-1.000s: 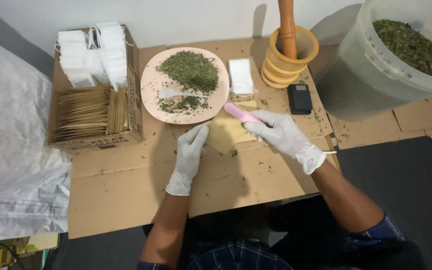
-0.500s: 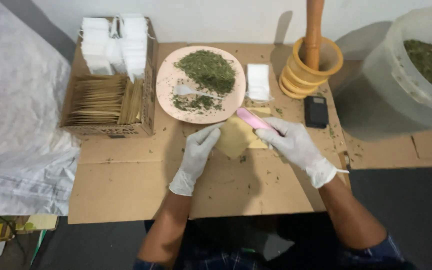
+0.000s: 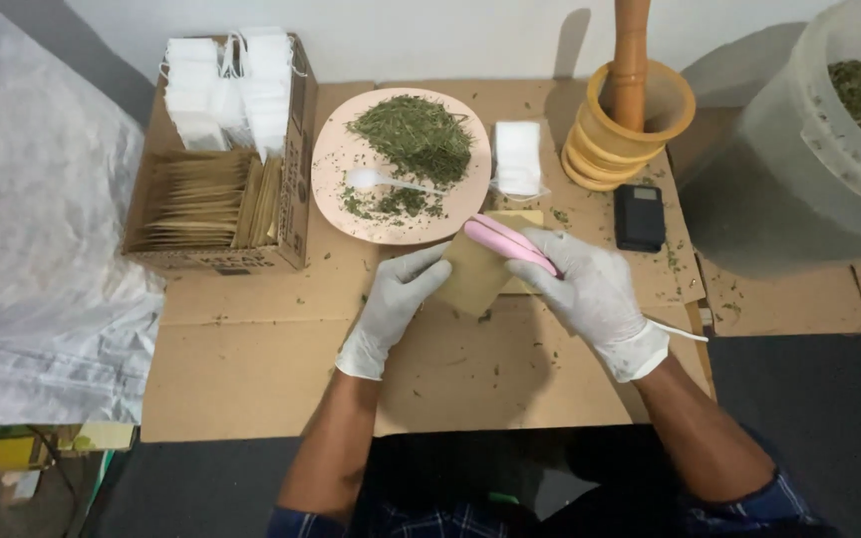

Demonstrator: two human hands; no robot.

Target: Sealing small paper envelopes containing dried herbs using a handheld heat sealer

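A view from above shows two gloved hands at work on a flattened cardboard sheet (image 3: 251,359) in the middle of the frame. The left hand (image 3: 396,304), in a white glove, has its fingers closed lightly on the left edge of a small tan paper pouch (image 3: 475,274), which lies just below centre, touching both hands. The right hand (image 3: 590,294), also gloved, grips a pink clamp-like tool (image 3: 505,242) whose long arms lie across the top of the pouch; its fingers are wrapped around the tool's handle. Just above the pouch sits a round pink plate (image 3: 336,164) bearing a heap of dried green herb (image 3: 416,134) and a white plastic spoon (image 3: 376,180). To the plate's right lie a small white sachet (image 3: 518,157), a yellow mortar with a wooden pestle (image 3: 630,120) and a small black device (image 3: 640,216). At upper left a cardboard box (image 3: 296,149) holds white sachets and tan pouches. A large translucent bucket (image 3: 799,149) of herb fills the upper right.
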